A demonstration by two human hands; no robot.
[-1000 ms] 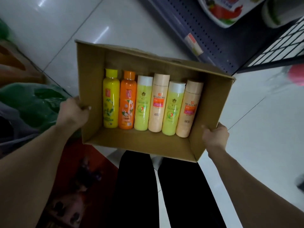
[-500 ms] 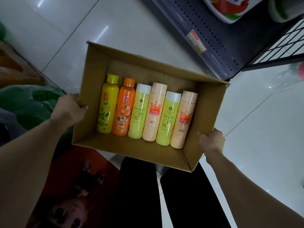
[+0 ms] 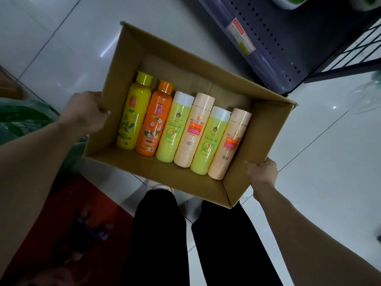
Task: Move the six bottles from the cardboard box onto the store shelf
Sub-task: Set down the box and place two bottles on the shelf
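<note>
I hold an open cardboard box [image 3: 115, 83] in front of me above the floor. My left hand [image 3: 85, 112] grips its left wall and my right hand [image 3: 261, 172] grips its right near corner. Several bottles lie side by side on the box floor: a yellow bottle [image 3: 135, 112], an orange bottle [image 3: 154, 122], a lime-green bottle with a white cap [image 3: 173, 129], a peach bottle [image 3: 192, 131], a second lime-green bottle [image 3: 210, 141] and a second peach bottle [image 3: 229, 145]. The store shelf [image 3: 268, 38], dark and perforated, runs along the upper right.
White floor tiles [image 3: 61, 38] lie under the box. A black wire rack [image 3: 358, 50] stands at the far right by the shelf. A green bag [image 3: 22, 118] sits at the left and a red printed mat [image 3: 82, 219] at the lower left. My black trouser legs [image 3: 162, 234] are below the box.
The box has turned clockwise and slid down and right in view, nearer the shelf's lower edge. Both hands keep their hold and the bottles stay in their row.
</note>
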